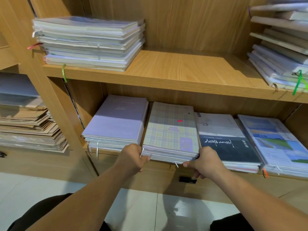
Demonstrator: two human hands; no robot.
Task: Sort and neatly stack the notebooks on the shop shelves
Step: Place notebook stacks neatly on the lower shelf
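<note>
On the lower shelf (116,151) lie four stacks of notebooks side by side. The plaid stack (171,130), second from the left, juts a little over the shelf's front edge. My left hand (133,157) grips its front left corner and my right hand (204,161) grips its front right corner, fingers curled under the pile. A lilac stack (116,120) lies to its left. A stack with a black and white cover (225,135) lies to its right, then a stack with landscape photos (275,142).
The upper shelf (183,70) carries a tall wrapped stack (88,42) at the left and a leaning pile (283,47) at the right, with bare board between. Brown paper bags (28,127) fill the left unit. A drawer front with a black handle (187,180) sits below.
</note>
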